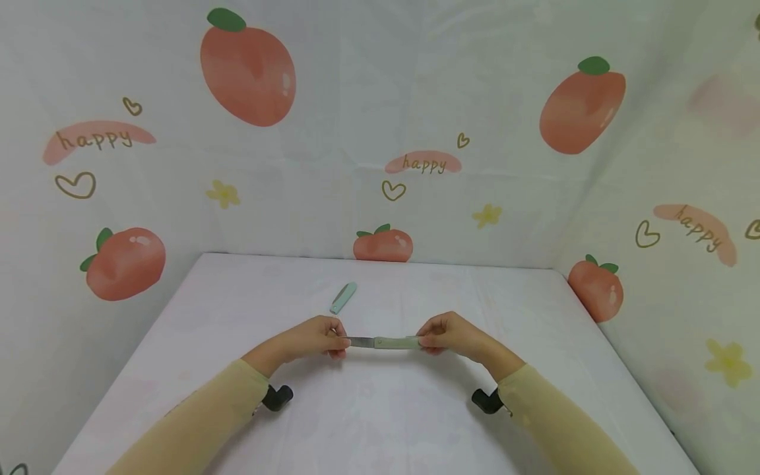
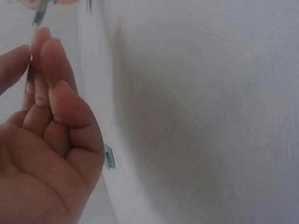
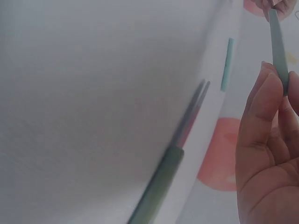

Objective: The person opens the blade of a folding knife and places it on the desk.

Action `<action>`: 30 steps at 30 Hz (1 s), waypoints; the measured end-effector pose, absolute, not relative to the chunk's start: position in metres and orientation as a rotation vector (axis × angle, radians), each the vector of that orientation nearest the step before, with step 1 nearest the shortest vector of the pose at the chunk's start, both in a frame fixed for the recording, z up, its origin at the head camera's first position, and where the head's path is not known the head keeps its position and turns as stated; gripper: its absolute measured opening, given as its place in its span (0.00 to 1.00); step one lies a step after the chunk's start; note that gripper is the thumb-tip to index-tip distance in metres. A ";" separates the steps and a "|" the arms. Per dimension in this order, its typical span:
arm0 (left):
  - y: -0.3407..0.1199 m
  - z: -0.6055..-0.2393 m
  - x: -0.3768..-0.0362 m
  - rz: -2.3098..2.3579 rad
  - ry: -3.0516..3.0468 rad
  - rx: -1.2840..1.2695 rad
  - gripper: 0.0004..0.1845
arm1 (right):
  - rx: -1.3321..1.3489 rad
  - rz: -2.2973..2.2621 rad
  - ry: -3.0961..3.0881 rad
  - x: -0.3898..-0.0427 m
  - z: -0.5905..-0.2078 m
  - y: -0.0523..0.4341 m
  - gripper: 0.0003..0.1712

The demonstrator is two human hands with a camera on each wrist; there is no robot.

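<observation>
The left hand (image 1: 317, 340) pinched the knife (image 1: 384, 342) by its blade, the right hand (image 1: 448, 334) gripped its handle; a cap (image 1: 344, 297) lay behind on the table (image 1: 380, 422)

Soft, even light fills the head view, bright and flat, with no glare on the white table (image 1: 380, 422). Only faint shadows lie beneath the forearms, just below the grip. The wide lens bows the backdrop outward at the edges, far from the grip. Both wrist views are dimmer and greyer. In the left wrist view the left hand (image 2: 44, 140) looms large and soft-focused; in the right wrist view a dark shadow or reflection streaks, blurred, left of the right hand (image 3: 268, 158).
</observation>
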State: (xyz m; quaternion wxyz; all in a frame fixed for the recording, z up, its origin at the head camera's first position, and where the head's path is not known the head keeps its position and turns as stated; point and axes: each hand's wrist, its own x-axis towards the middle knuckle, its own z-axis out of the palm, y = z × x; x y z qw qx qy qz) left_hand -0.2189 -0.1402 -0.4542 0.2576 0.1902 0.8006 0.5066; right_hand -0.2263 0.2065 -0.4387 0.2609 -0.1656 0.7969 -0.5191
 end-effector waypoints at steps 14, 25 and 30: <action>-0.135 -0.454 -0.217 1.037 2.322 0.564 0.11 | -0.383 -1.389 2.132 -0.224 -0.453 0.207 0.12; -0.139 -0.449 -0.238 1.032 2.400 0.447 0.10 | -0.355 -1.353 2.133 -0.223 -0.457 0.211 0.10; -0.139 -0.449 -0.251 1.116 2.494 0.358 0.09 | -0.342 -1.322 2.151 -0.221 -0.458 0.209 0.08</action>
